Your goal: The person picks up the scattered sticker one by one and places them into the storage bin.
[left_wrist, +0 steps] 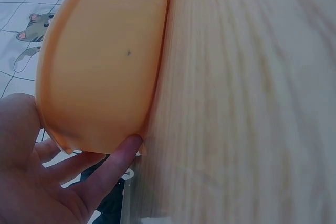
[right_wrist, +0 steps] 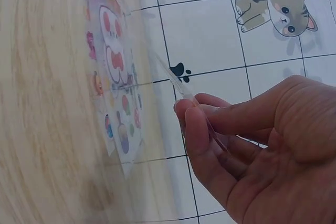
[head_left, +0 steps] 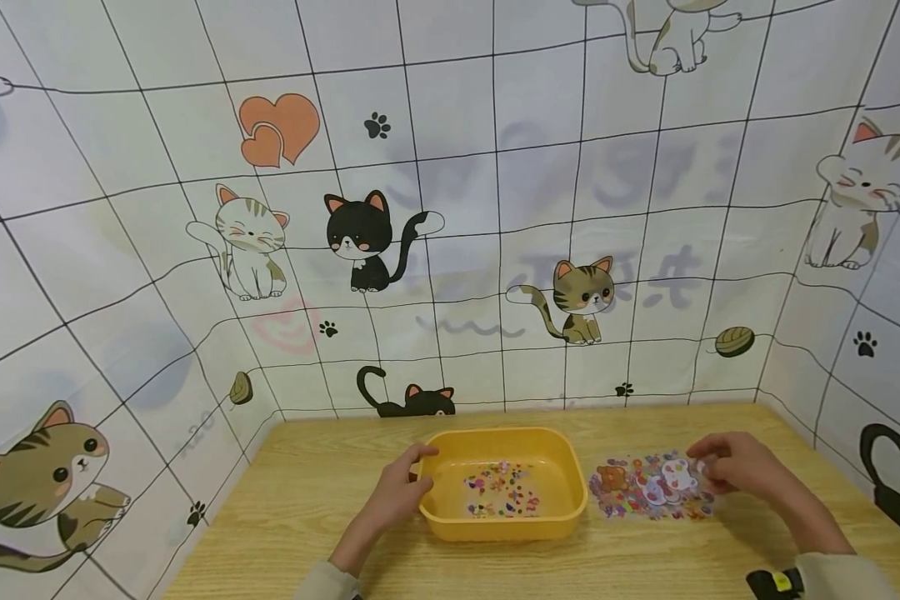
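Observation:
My left hand (head_left: 401,493) grips the left end of a yellow plastic basin (head_left: 504,529). In the left wrist view, the fingers of the left hand (left_wrist: 63,177) reach round the end of the basin (left_wrist: 105,66), with a fingertip low on its wall. Small colourful bits (head_left: 502,487) lie scattered on the basin's floor. To the right, my right hand (head_left: 742,468) pinches a thin, clear piece (right_wrist: 181,85) between thumb and fingers; its exact kind cannot be told. Beside that hand lie colourful sticker sheets (head_left: 622,504), including bear and rabbit pictures (right_wrist: 116,66).
The wooden table (head_left: 292,517) carries the basin and sheets. A white sheet (head_left: 465,183) printed with cats and grid lines hangs behind the table and along both sides. A black curved item (head_left: 888,467) is at the right edge.

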The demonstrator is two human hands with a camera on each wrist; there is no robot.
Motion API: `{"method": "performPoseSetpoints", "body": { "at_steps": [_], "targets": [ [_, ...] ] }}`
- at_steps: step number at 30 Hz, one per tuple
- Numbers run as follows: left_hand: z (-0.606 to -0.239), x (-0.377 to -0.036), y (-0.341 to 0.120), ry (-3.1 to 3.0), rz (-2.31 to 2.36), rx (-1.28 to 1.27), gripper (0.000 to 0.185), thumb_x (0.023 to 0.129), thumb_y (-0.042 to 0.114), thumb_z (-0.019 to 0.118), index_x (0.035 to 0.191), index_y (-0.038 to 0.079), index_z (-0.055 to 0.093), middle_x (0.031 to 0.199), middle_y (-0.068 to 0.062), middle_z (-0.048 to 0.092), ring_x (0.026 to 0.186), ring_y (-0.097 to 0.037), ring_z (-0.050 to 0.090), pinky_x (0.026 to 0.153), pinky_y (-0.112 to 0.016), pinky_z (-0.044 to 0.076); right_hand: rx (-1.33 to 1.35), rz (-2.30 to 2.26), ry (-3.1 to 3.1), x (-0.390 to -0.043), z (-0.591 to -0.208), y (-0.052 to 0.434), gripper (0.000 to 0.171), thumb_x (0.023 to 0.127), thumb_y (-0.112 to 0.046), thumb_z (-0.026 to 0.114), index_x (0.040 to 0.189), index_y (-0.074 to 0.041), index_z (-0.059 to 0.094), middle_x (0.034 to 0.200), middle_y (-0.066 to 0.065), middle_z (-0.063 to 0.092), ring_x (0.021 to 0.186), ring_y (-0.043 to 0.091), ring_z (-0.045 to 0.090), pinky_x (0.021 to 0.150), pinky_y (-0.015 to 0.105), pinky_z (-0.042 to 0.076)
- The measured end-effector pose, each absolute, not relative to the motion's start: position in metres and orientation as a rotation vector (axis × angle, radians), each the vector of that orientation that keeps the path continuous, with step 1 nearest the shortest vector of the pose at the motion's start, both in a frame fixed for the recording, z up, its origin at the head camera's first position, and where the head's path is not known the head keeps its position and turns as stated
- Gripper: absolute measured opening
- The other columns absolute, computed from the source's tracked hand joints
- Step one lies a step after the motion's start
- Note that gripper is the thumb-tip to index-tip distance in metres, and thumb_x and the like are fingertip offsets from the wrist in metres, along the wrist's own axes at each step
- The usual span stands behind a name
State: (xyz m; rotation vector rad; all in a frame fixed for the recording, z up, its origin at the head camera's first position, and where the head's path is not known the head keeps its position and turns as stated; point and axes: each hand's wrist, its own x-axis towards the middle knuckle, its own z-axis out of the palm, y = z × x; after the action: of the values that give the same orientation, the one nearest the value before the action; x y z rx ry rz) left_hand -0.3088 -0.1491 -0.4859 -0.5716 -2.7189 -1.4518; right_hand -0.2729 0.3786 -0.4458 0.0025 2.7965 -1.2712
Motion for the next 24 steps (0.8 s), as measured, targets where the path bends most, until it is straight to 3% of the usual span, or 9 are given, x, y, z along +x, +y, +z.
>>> {"method": "performPoseSetpoints", "body": {
  "at_steps": [9, 16, 24],
  "targets": [
    [-0.486, -0.309, -0.149, -2.719, -1.454, -0.567, 0.043, 0.095, 0.004, 0.059, 0.138, 0.005, 0.058, 0.146, -0.029, 0.053, 0.096, -0.028, 0.067, 0.071, -0.030, 0.057, -0.029, -1.384, 2.749, -0.272, -0.439, 0.383, 0.037, 0.092, 0.006, 0.054, 0.126, 0.021, 0.057, 0.097, 0.011, 0.068, 0.072, 0.016, 0.063, 0.066, 0.030, 0.059],
    [-0.487, -0.308, -0.152, -2.699, -1.536, -0.605, 0.044, 0.097, 0.005, 0.057, 0.141, 0.007, 0.056, 0.149, -0.032, 0.048, 0.089, -0.025, 0.065, 0.058, -0.027, 0.051, -0.075, -1.418, 2.777, -0.267, -0.430, 0.384, 0.035, 0.096, 0.006, 0.053, 0.127, 0.023, 0.055, 0.105, 0.020, 0.068, 0.073, 0.015, 0.067, 0.067, 0.032, 0.061],
    [-0.486, -0.307, -0.151, -2.701, -1.531, -0.593, 0.045, 0.096, 0.006, 0.058, 0.141, 0.008, 0.056, 0.149, -0.028, 0.050, 0.091, -0.026, 0.065, 0.061, -0.027, 0.051, -0.089, -1.425, 2.818, -0.262, -0.419, 0.383, 0.035, 0.098, 0.005, 0.054, 0.128, 0.023, 0.054, 0.105, 0.020, 0.068, 0.074, 0.015, 0.069, 0.068, 0.031, 0.061]
  ]
}}
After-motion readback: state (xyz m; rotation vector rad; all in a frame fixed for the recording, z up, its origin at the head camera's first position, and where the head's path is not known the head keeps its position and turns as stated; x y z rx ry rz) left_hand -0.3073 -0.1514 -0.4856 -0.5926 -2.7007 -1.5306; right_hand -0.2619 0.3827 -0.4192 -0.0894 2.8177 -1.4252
